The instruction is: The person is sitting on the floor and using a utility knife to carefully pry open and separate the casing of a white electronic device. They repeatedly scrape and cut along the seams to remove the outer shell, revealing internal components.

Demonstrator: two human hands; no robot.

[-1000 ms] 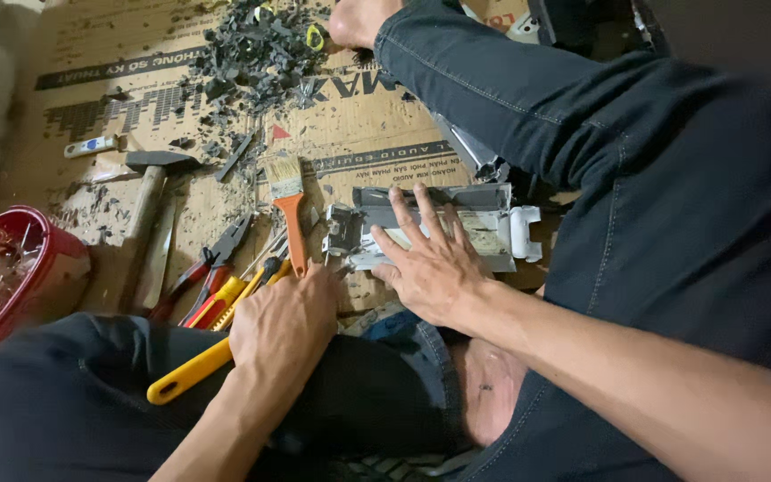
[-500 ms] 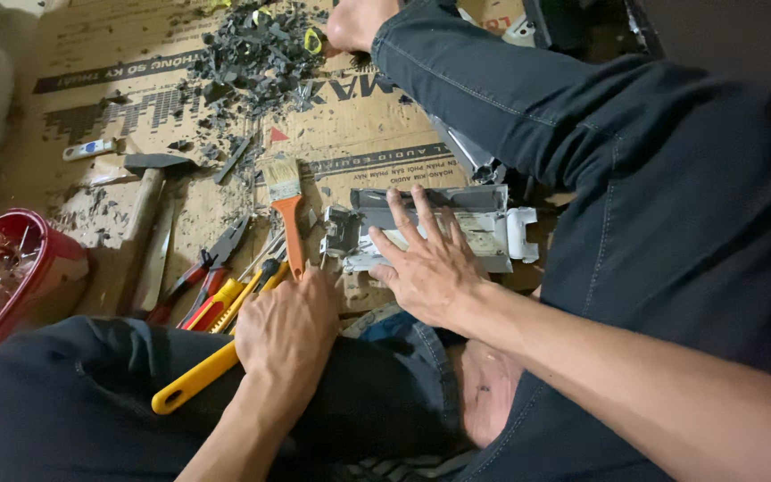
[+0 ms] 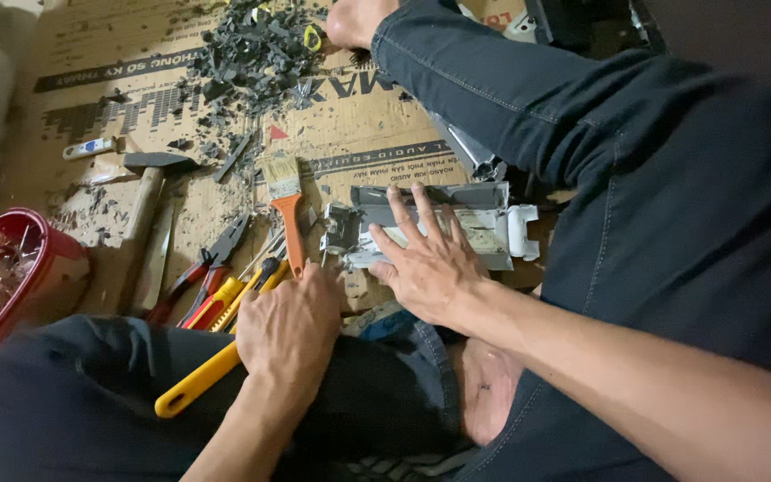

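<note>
My right hand (image 3: pixel 428 261) lies flat with spread fingers on a grey and white plastic device (image 3: pixel 484 223), pressing it onto the cardboard sheet (image 3: pixel 368 134). My left hand (image 3: pixel 292 323) is closed around a yellow-handled tool (image 3: pixel 191 390). Its knuckles point at the broken left end of the device, and the tool's tip is hidden under the hand. Both hands sit between my legs in dark jeans.
Left of the device lie an orange-handled paintbrush (image 3: pixel 286 201), red-handled pliers (image 3: pixel 203 272), a hammer (image 3: pixel 149 192) and more yellow-handled tools (image 3: pixel 247 284). A pile of grey plastic shards (image 3: pixel 252 45) sits at the top. A red bowl (image 3: pixel 11 268) stands at the left edge.
My left hand has edged slightly up toward the device's left end. My right hand stays pressed on the device.
</note>
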